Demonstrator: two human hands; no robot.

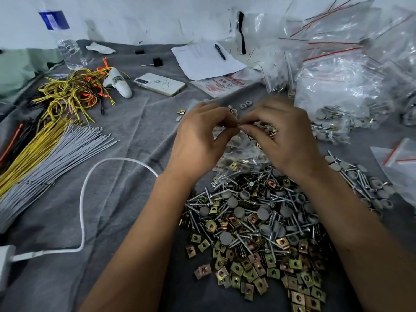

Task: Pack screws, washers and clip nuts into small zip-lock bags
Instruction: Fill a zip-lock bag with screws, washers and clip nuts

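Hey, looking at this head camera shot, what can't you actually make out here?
- Small zip-lock bag: whether its seal is closed; left hand and right hand pinch its top and cover it.
- Its contents: count unclear through crinkled plastic.
- Paper sheet: print too small.
- White charger: cut off by the left edge.

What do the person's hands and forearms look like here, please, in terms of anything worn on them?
Both forearms are bare as far as the frame shows: no sleeves or cuffs are in view. The left hand and the right hand wear no gloves. No ring, watch, bracelet or wrist strap shows on either, and no tape or bandage. Only the backs of the hands are visible.
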